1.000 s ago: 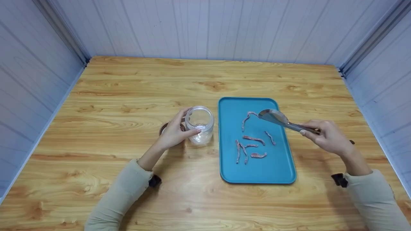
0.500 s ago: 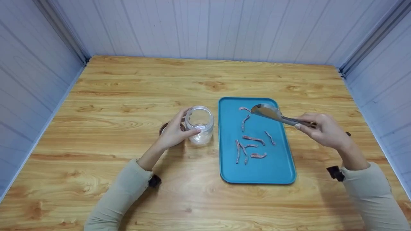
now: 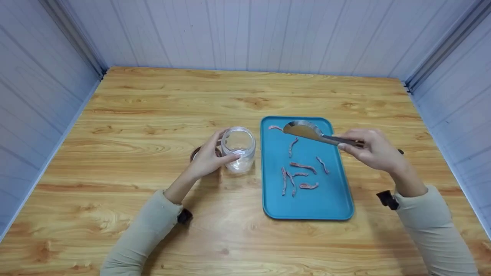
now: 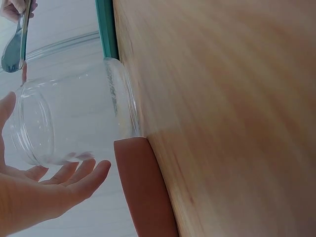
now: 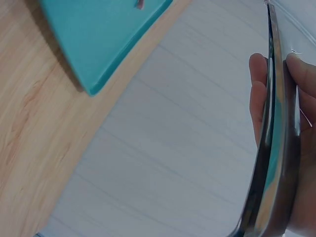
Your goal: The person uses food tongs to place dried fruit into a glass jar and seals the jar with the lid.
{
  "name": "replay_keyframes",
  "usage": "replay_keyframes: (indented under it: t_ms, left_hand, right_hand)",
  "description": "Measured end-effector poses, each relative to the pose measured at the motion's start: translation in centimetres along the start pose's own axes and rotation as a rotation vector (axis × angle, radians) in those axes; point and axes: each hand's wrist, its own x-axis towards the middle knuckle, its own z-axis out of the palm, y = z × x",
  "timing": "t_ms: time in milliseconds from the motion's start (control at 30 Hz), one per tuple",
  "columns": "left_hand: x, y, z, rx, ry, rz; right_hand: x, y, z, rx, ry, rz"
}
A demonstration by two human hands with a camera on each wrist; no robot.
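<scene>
My left hand (image 3: 209,159) holds the clear jar (image 3: 247,161) by its upper part, thumb at the rim and fingers around the far side. The jar stands upright with its mouth uncovered. In my right hand (image 3: 372,149) are metal tongs (image 3: 303,130) with a broad rounded head, gripped by the handle; their two arms lie close together in the right wrist view. From the tip of the tongs sticks a reddish-brown meat strip (image 3: 274,127), over the tray's upper left. Several similar meat strips (image 3: 303,167) lie spread on the blue tray (image 3: 307,209).
A round brown lid (image 4: 143,187) lies on the table beside the jar, partly covered by my left hand in the head view. The tray sits just right of the jar on the wooden table (image 3: 172,99). Pale panel walls (image 3: 245,34) enclose the table.
My right hand has carried the tongs and the pinched strip leftward and slightly up across the tray, toward the jar. The left hand and jar have stayed in place.
</scene>
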Motion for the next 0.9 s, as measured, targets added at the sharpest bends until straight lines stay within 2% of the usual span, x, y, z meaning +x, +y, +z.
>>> replay_keyframes:
  t_ms: [167, 433, 667, 900]
  left_hand:
    - [0.0, 0.1, 0.1, -0.004, 0.001, 0.01]
    - [0.0, 0.2, 0.0, -0.003, -0.003, -0.006]
    - [0.0, 0.1, 0.0, -0.003, -0.008, -0.005]
    - [0.0, 0.0, 0.0, -0.005, -0.011, 0.004]
  right_hand:
    - [1.3, -0.8, 0.7, 0.038, -0.011, -0.054]
    - [3.5, -1.6, 2.9, 0.08, -0.038, -0.128]
    - [4.7, -3.5, 4.0, 0.098, -0.061, -0.106]
    - [5.2, -1.9, 5.5, 0.111, -0.065, -0.093]
